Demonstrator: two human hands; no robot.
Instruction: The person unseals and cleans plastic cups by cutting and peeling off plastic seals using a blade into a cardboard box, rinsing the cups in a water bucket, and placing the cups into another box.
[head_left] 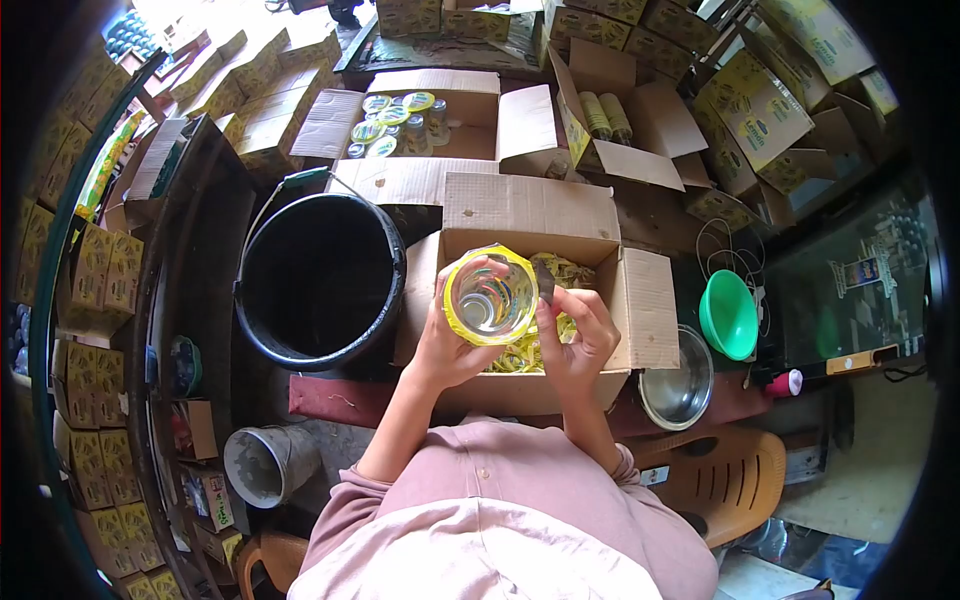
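My left hand (447,345) is wrapped round a clear glass jar (490,298) with a yellow band round its rim, its opening tilted up toward me. Close to the jar's right side, my right hand (578,335) pinches a small dark flat piece (544,280) between thumb and fingers. Both hands are over an open cardboard box (530,210) that holds many yellow printed strips or wrappers (522,357).
A black bucket (320,280) stands left of the box. At the right are a green bowl (729,315) and a steel bowl (677,380). Behind, an open carton (435,82) holds several lidded glasses; another carton (640,110) holds bottles. A grey bucket (268,465) sits lower left.
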